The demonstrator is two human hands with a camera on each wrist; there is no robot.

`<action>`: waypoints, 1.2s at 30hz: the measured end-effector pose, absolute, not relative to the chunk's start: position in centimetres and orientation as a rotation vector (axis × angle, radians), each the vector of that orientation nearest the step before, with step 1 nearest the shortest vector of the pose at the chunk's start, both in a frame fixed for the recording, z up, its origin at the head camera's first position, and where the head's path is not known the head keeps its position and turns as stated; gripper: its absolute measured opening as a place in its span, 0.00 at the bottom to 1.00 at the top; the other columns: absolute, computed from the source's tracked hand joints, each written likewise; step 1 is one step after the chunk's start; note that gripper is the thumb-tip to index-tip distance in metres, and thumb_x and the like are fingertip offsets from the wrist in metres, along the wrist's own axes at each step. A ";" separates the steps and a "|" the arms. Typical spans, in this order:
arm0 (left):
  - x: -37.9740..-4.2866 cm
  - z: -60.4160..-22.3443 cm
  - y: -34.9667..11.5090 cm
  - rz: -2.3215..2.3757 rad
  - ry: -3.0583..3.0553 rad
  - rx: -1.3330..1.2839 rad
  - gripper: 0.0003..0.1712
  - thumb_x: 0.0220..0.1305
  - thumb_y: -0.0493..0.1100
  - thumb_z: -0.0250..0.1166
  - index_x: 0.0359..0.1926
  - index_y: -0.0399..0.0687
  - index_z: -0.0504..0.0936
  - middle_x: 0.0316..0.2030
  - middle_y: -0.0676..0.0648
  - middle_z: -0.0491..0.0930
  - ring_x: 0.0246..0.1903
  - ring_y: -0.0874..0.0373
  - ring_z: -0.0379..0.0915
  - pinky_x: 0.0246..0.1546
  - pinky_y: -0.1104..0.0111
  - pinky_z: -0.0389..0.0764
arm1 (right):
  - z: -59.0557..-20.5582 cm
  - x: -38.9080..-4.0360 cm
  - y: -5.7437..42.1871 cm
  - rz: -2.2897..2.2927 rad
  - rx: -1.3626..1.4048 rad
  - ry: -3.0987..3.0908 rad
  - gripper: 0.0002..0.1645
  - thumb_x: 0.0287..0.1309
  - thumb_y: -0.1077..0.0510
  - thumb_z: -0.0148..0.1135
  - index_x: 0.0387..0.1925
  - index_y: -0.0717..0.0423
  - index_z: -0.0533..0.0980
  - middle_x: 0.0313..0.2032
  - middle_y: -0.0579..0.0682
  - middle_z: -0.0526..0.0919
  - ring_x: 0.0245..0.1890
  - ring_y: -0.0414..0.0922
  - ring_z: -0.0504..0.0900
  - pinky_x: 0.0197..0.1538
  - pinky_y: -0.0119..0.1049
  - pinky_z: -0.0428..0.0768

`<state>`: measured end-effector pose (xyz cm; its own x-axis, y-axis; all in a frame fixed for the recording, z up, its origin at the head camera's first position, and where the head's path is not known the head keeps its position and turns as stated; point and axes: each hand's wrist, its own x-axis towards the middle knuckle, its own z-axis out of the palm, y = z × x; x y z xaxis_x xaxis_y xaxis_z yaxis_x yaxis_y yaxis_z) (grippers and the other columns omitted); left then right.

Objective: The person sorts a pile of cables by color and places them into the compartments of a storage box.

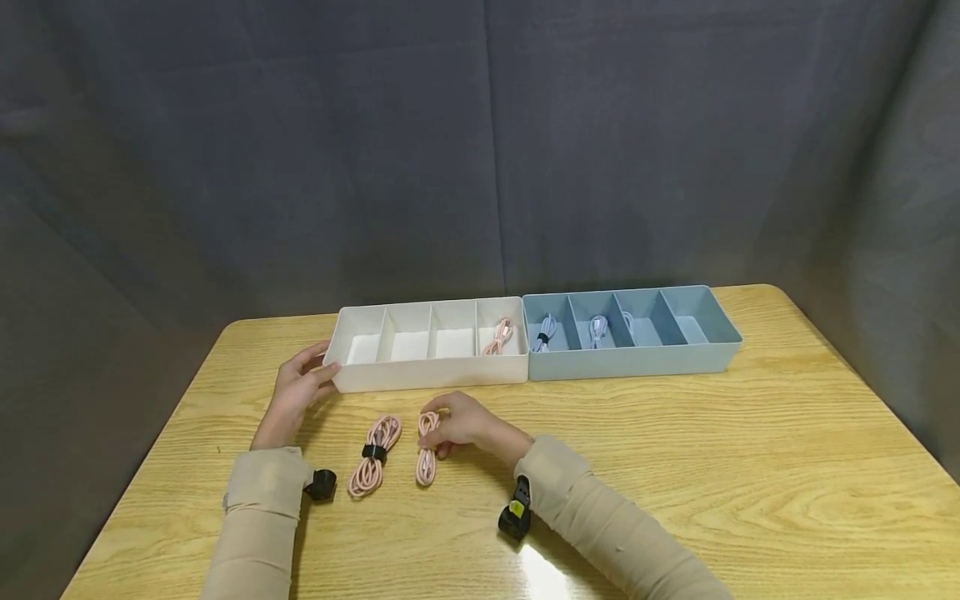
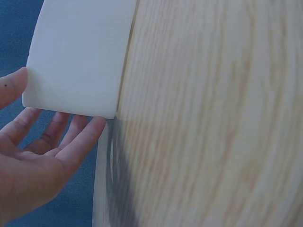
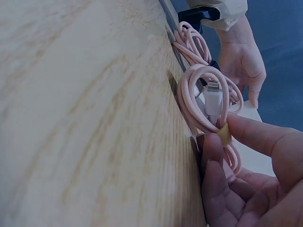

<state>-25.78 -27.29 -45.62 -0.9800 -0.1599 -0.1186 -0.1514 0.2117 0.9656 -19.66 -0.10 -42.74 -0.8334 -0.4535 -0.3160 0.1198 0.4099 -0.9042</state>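
My right hand (image 1: 467,421) pinches a coiled pink charging cable (image 3: 189,99) between thumb and fingers. Its white connector and a small yellowish band show in the right wrist view. The coil sits low over the table, left of the hand. My left hand (image 1: 295,390) rests against the left end of a white divided box (image 1: 427,374), thumb at the corner rim, with fairly straight fingers touching the end wall (image 2: 71,106). Between the hands lies another pink cable (image 1: 366,475), bundled with a black strap. A pink cable (image 1: 498,337) lies in the box's rightmost compartment.
A blue divided box (image 1: 637,362) adjoins the white one on the right. Light blue cables, including one with a black strap (image 1: 545,333), lie in its three left compartments. Behind the wooden table (image 1: 675,467) hangs a dark curtain (image 1: 375,167).
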 end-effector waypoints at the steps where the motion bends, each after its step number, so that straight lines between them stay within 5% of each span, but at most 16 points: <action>1: -25.8 -45.7 -27.3 -1.952 -2.432 0.310 0.32 0.62 0.41 0.60 0.65 0.46 0.61 0.57 0.39 0.63 0.50 0.45 0.67 0.38 0.72 0.80 | -42.8 -19.7 -0.1 -1.445 -0.283 2.143 0.31 0.46 0.66 0.69 0.54 0.64 0.70 0.17 0.52 0.78 0.13 0.41 0.75 0.20 0.33 0.78; 24: -25.6 -45.5 -27.3 -1.955 -2.431 0.303 0.31 0.61 0.44 0.61 0.64 0.48 0.64 0.56 0.39 0.63 0.47 0.50 0.70 0.40 0.70 0.80 | -42.6 -19.1 1.0 -1.679 -0.305 2.013 0.33 0.47 0.68 0.66 0.57 0.65 0.68 0.17 0.52 0.79 0.16 0.41 0.76 0.24 0.36 0.80; 36: -25.7 -45.7 -27.4 -1.972 -2.424 0.314 0.33 0.61 0.42 0.61 0.66 0.47 0.61 0.57 0.39 0.62 0.50 0.46 0.67 0.39 0.71 0.80 | -41.7 -19.5 1.7 -1.721 -0.360 2.057 0.32 0.48 0.67 0.66 0.58 0.64 0.67 0.21 0.52 0.81 0.23 0.52 0.81 0.29 0.42 0.82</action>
